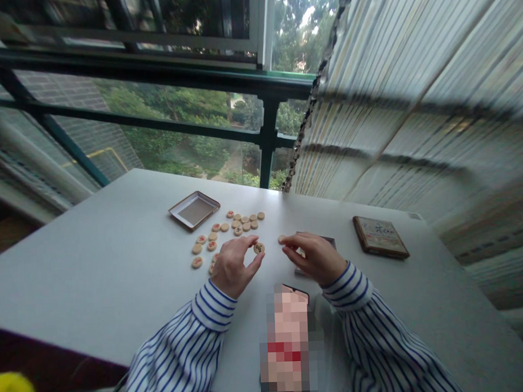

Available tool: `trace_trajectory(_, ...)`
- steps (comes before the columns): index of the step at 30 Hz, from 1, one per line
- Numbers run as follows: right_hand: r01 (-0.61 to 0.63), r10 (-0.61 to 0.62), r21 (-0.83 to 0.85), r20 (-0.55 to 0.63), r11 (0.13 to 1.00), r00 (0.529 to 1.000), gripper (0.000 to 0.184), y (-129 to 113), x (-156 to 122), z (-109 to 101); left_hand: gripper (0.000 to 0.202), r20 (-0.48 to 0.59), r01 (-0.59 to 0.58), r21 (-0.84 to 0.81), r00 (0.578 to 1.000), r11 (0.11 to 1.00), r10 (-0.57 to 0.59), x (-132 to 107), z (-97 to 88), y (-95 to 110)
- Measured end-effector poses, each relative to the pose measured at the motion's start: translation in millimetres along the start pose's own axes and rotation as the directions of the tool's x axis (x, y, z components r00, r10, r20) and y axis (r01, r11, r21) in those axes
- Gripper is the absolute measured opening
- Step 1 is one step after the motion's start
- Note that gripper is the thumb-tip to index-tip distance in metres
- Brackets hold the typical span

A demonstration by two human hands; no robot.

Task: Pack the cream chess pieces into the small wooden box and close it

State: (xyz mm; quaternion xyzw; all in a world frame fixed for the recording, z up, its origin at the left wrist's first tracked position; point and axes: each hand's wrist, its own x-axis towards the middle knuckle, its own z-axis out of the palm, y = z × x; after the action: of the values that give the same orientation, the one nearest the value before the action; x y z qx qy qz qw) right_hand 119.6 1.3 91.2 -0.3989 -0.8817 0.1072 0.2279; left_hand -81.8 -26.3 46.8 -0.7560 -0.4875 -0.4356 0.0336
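Between the thumb and fingertips of my left hand (233, 267) is a round wooden Chinese chess piece (259, 248), its face with a black character turned toward me. My right hand (315, 257) pinches another pale chess piece (282, 239), seen mostly edge-on, so its marking is hidden. Beneath my right hand sits an open box (328, 240), largely covered by the hand, so its contents are mostly hidden. Beyond and left of my left hand lie several loose chess pieces (246, 226), some with red characters and some with no marking that I can make out.
A shallow box lid (194, 210) rests inside-up at the back left of the white table (118, 269). On the right lies a flat printed box or book (380, 237). A phone (292, 332), its screen blurred, lies between my forearms. Window and curtain border the far edge.
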Motion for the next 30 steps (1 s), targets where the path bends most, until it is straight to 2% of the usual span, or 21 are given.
trace_trajectory(9, -0.027, 0.028, 0.012, -0.029, 1.000, 0.999, 0.020, 9.5, -7.7, -2.1, 0.030, 0.010, -0.009, -0.004, 1.000, 1.000, 0.009, 2.7, 11.2, 8.0)
trace_trajectory(13, -0.040, 0.041, 0.024, -0.048, 0.999, 0.998, 0.019, 13.0, -10.4, -4.6, 0.028, 0.047, -0.004, -0.019, 0.999, 1.000, 0.004, 5.3, 13.8, 12.1)
trace_trajectory(20, -0.092, 0.092, 0.009, -0.011, 0.996, 0.996, 0.020, 16.6, -14.5, -9.8, 0.029, 0.062, -0.013, -0.024, 0.998, 1.000, 0.015, 10.4, 18.9, 20.8)
trace_trajectory(30, -0.098, 0.098, 0.019, -0.029, 0.995, 0.995, 0.019, 24.1, -19.4, -11.1, 0.030, 0.063, -0.062, -0.070, 0.996, 0.996, 0.067, 13.5, 33.2, 25.8)
